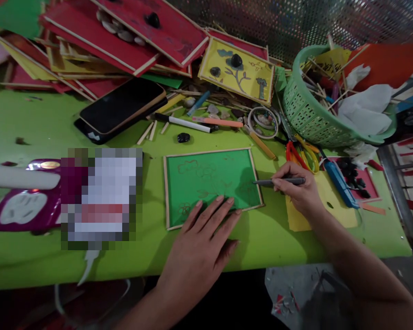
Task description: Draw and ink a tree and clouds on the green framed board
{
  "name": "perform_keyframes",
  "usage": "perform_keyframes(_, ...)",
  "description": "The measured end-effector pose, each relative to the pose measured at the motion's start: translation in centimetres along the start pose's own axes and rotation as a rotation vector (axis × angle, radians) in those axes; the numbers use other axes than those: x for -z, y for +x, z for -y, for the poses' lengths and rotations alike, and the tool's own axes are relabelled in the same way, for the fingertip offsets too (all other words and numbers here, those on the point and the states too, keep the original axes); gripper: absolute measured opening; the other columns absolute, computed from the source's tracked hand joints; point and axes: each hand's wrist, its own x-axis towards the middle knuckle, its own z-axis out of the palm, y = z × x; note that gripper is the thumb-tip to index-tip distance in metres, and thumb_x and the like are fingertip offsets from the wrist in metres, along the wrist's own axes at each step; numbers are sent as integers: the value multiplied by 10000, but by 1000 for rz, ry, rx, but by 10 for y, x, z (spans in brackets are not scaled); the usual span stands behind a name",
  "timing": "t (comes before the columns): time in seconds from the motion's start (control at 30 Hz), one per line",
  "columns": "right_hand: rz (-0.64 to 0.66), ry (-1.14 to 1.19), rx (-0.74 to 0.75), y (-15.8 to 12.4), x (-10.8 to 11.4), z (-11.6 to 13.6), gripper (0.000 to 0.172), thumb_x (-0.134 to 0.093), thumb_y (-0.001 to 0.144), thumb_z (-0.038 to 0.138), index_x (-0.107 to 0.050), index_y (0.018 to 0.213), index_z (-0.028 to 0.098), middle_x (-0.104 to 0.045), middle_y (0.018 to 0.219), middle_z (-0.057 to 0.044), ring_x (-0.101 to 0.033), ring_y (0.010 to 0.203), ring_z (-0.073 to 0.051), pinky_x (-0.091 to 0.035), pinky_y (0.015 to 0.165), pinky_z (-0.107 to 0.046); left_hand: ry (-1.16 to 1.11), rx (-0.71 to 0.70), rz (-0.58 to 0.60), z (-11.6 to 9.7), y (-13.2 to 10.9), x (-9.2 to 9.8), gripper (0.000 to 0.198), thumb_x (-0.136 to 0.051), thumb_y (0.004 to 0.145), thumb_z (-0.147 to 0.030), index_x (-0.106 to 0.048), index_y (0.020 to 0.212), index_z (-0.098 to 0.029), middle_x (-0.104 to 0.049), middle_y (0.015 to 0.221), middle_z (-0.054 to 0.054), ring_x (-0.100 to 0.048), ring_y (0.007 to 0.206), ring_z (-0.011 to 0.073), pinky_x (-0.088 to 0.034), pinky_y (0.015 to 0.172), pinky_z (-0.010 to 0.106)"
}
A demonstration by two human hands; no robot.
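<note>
A green card (211,176) framed with thin wooden sticks lies on the lime-green table (37,133), with faint drawn outlines on it. My left hand (201,243) rests flat with fingers spread, its fingertips pressing the card's near edge. My right hand (298,188) pinches a dark pen (278,181) whose tip touches the card's right side. A yellow paper sheet (333,206) lies under my right wrist.
Red and yellow framed cards (237,68) with stones are piled at the back. A phone (122,107) lies on a second one. Markers (187,123), a small black stone (183,137), scissors (301,153), a blue cutter (340,183) and a green basket (309,107) of sticks crowd the right.
</note>
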Motion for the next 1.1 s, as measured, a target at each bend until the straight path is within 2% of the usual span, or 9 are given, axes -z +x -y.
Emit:
perform_keyframes(0.23, -28, -17, 6, -1, 0, 1, 80, -765, 779, 262, -701, 775, 212, -644, 658, 26, -543, 612, -133, -361, 579, -280, -10, 2, -12, 0, 0, 0, 403, -473, 1046, -295, -575, 1427, -215, -574, 1524, 36, -519, 1417, 258, -393, 1202, 510)
perform_keyframes(1.1, 28, -30, -9, -1, 1, 3, 121, -784, 782, 294, -700, 773, 209, -640, 656, 17, -536, 604, -138, -365, 573, -283, -29, 21, -24, -1, -1, -2, 393, -469, 1049, -298, -584, 1417, -217, -580, 1519, 29, -524, 1410, 256, -380, 1204, 507)
